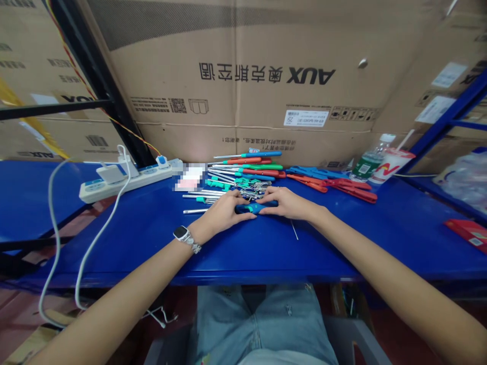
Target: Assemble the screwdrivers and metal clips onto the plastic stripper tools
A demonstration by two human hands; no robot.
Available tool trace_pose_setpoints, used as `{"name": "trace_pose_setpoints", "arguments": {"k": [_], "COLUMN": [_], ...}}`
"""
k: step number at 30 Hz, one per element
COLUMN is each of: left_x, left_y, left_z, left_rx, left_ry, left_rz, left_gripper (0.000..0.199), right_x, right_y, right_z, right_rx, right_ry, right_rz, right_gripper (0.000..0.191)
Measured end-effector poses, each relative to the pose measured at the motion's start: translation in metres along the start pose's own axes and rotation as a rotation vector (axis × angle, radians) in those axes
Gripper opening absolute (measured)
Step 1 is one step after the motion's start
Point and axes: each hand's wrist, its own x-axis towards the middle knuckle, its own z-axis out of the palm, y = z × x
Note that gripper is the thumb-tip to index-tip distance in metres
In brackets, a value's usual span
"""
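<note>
Cardboard [258, 96] stands behind the blue table [228, 253]. Left hand [224, 212] and right hand [288, 204], fingers curled, grip opposite ends of a blue handle [256, 208] at table centre. Metal rods [197, 196] lie beside the left hand; red parts [352, 188] lie farther right, near a cup [391, 165].

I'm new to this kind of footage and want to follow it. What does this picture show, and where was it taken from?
There is no machine here, only a person's two bare hands. The single picture comes from a camera on their head, looking forward and down. The left hand and right hand hold a blue piece with a green patch between them. On the blue table lie metal rods, bright-handled tools, a bottle and a cup. Cardboard stands behind.
</note>
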Motion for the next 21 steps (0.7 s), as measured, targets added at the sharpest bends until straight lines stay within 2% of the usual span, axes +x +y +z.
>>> {"name": "trace_pose_setpoints", "arguments": {"k": [6,10,13,21], "left_x": [-0.002,-0.002,0.001,0.003], "left_y": [-0.001,0.002,0.004,0.002], "left_z": [0.002,0.003,0.004,0.001], "left_rx": [0.032,0.074,0.069,0.045], "left_ry": [0.012,0.034,0.041,0.016], "left_rz": [0.005,-0.011,0.007,0.012], "left_gripper": [0.048,0.048,0.039,0.036], "right_x": [0.006,0.0,-0.007,-0.024], "right_y": [-0.005,-0.006,-0.009,-0.014], "right_z": [-0.009,-0.001,0.005,-0.001], "right_rx": [-0.031,-0.063,-0.112,-0.293], "right_ry": [-0.096,-0.009,0.054,0.049], "right_rz": [0.01,0.004,0.017,0.024], "right_gripper": [0.023,0.03,0.034,0.035]}}
